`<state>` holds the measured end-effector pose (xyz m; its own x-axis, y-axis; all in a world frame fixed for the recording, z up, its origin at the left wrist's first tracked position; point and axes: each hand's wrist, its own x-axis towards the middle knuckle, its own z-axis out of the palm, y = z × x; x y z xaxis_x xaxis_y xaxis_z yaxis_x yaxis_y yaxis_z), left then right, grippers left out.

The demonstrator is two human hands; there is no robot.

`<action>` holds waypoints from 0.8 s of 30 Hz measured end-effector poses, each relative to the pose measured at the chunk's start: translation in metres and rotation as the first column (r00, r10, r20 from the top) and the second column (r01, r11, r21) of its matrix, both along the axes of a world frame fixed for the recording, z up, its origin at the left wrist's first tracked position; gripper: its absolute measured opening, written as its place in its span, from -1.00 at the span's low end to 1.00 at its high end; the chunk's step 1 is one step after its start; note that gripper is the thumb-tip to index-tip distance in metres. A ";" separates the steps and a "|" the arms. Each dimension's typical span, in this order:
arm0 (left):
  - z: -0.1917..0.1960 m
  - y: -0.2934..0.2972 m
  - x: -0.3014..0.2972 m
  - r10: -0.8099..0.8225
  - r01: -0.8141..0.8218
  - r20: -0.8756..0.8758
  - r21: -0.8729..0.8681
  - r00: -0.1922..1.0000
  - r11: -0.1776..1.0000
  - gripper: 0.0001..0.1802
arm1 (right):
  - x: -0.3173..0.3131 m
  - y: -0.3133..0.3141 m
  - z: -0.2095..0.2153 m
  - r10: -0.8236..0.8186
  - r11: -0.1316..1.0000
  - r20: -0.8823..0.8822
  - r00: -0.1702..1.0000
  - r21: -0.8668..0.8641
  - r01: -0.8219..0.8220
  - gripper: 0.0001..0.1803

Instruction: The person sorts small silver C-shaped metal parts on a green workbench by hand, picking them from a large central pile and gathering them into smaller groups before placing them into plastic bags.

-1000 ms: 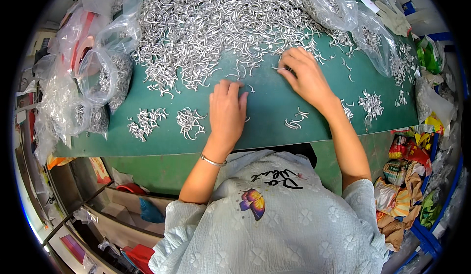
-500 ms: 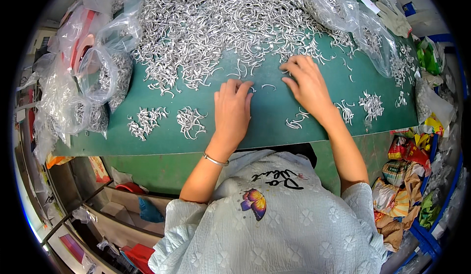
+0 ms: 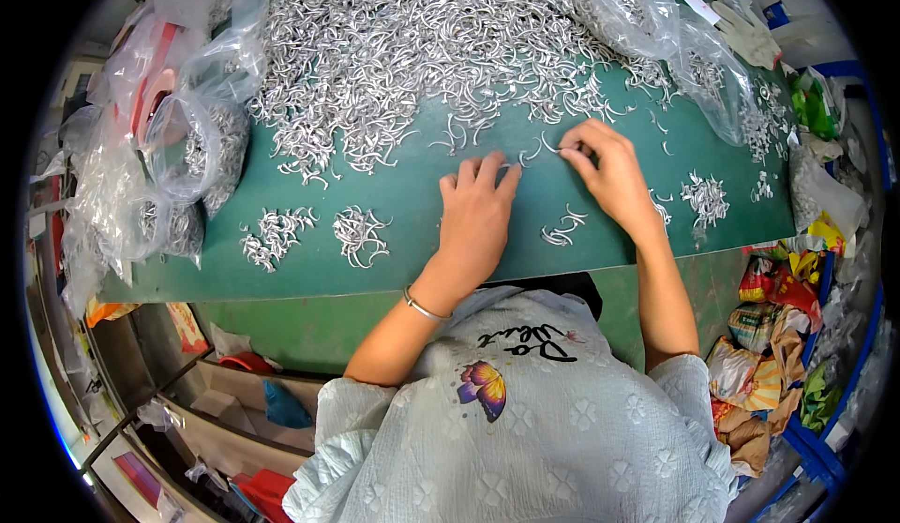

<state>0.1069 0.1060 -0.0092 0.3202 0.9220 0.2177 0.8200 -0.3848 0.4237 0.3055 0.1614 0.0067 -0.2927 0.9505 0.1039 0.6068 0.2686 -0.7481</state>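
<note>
A large heap of small curved silver metal pieces [image 3: 412, 45] covers the far part of the green tabletop [image 3: 422, 265]. My left hand [image 3: 476, 218] rests palm down in front of it, fingers apart, the index fingertip at a loose piece. To its right, my right hand [image 3: 607, 171] is pinched at the thumb and index finger, with a curved metal piece [image 3: 547, 142] sticking out at the fingertips. Another curved piece [image 3: 532, 155] lies between the hands. Nearer me are a few pieces [image 3: 562, 231] in a small group, below the right hand.
Small piles sit along the near edge: two at left [image 3: 277, 238] [image 3: 360, 236], others at right [image 3: 703, 200]. Clear plastic bags of pieces [image 3: 220, 153] stand at the left; another bag [image 3: 623, 17] lies far right. A glove [image 3: 748, 36] lies beyond it.
My left hand has slid to the right, toward the loose pieces. The right hand has shifted slightly right and nearer me, and its thumb and index finger have closed together.
</note>
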 end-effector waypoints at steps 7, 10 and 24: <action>-0.004 -0.011 0.003 -0.049 0.054 0.150 -0.030 0.987 0.998 -0.73 | -0.020 -0.004 -0.004 0.078 0.951 0.238 0.968 0.273 -0.144 -0.74; -0.003 -0.014 0.002 -0.030 0.034 0.193 -0.020 0.981 0.999 -0.77 | -0.024 -0.008 -0.010 0.037 0.951 0.363 0.931 0.273 -0.144 -0.77; 0.000 -0.019 0.018 0.004 0.009 0.231 -0.054 0.973 0.999 -0.70 | -0.010 -0.019 -0.007 -0.063 0.997 0.196 0.979 0.056 0.053 -0.74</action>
<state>0.1250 0.0869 -0.0093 0.2695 0.9337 0.2359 0.6969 -0.3581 0.6214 0.2957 0.1426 -0.0004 -0.2563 0.9617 0.0973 0.7570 0.2624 -0.5984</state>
